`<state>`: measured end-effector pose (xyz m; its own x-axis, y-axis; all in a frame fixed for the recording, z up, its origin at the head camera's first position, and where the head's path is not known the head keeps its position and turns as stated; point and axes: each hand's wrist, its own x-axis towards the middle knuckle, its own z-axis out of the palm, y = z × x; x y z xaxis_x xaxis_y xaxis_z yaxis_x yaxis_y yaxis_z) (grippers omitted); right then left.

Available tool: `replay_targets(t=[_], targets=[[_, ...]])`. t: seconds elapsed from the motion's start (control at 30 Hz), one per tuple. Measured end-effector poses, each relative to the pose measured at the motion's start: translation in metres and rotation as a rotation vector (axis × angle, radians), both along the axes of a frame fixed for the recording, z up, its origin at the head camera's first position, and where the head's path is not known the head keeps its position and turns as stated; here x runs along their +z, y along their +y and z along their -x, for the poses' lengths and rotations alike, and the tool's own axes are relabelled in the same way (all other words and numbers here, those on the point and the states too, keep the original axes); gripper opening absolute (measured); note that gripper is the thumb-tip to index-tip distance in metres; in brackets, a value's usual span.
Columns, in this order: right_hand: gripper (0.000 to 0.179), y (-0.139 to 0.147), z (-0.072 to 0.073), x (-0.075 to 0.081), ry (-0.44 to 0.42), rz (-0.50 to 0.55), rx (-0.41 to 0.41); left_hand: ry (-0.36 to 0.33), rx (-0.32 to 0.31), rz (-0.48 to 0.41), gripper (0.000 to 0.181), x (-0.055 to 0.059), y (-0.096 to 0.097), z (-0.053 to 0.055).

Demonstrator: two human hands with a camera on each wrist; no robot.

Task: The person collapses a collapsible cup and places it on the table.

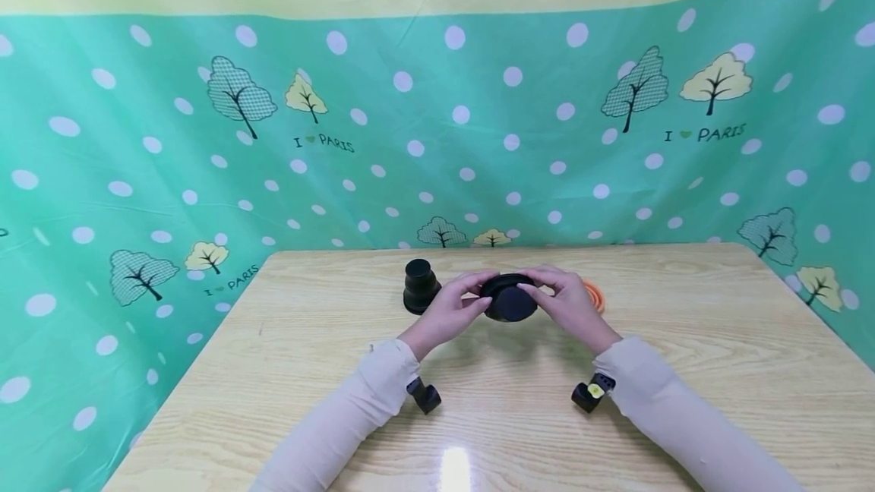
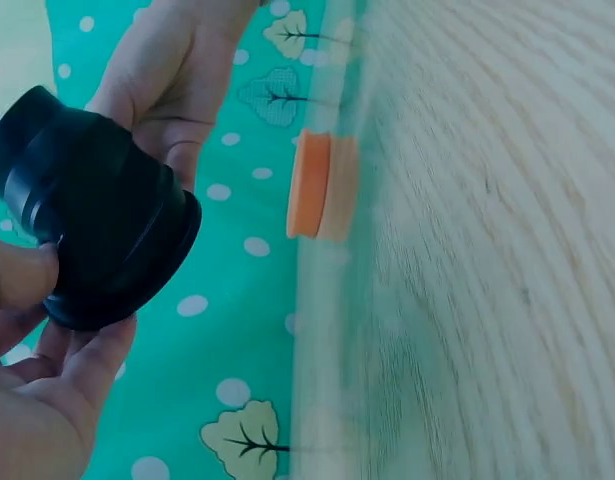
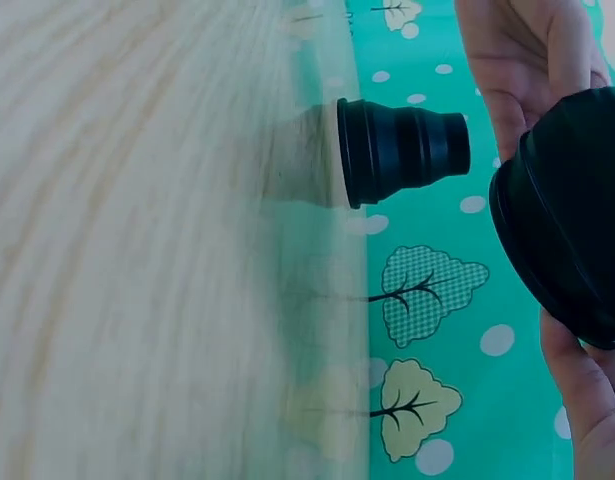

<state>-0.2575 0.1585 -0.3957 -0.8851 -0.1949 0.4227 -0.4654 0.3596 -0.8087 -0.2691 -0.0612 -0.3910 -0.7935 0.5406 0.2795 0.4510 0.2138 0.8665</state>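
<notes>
There's one tabletop [image 1: 287,355], left grip [image 1: 456,307] and right grip [image 1: 563,302] both pinched snug on one black stepped piece [image 2: 102,225] above it, a second stepped piece [image 3: 402,152] only the left wrist cam misses, plus one orange round thing [image 2: 309,186] only the right's misses.

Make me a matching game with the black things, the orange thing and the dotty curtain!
1. Tilted black piece
2. Upright black piece
3. Orange thing
4. Dotty curtain

A. Behind the table
B. On the table, partly hidden by the right hand
C. Held by both hands
D. On the table, nearer the left hand

Pairs: 1-C, 2-D, 3-B, 4-A
</notes>
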Motion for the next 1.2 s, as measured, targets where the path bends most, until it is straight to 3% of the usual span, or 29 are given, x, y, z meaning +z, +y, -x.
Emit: replay_targets(t=[0.27, 0.4, 0.57, 0.77, 1.2], targets=[[0.033, 0.002, 0.001, -0.005, -0.155, 0.029, 0.05, 0.046, 0.117, -0.059, 0.035, -0.001, 0.0, 0.002], [0.033, 0.004, 0.0, -0.004, -0.219, 0.007, 0.108, 0.088, 0.16, -0.029, 0.032, 0.0, 0.0, 0.0], [0.032, 0.002, -0.002, 0.0, -0.225, -0.024, 0.147, 0.155, 0.142, 0.021, 0.029, 0.002, -0.002, -0.001], [0.032, -0.009, -0.004, 0.003, -0.212, -0.065, 0.168, 0.156, 0.088, 0.043, 0.028, 0.001, -0.001, 0.0], [0.032, -0.013, -0.005, 0.0, -0.269, 0.019, 0.152, 0.087, 0.15, 0.042, 0.03, 0.003, 0.0, 0.0]])
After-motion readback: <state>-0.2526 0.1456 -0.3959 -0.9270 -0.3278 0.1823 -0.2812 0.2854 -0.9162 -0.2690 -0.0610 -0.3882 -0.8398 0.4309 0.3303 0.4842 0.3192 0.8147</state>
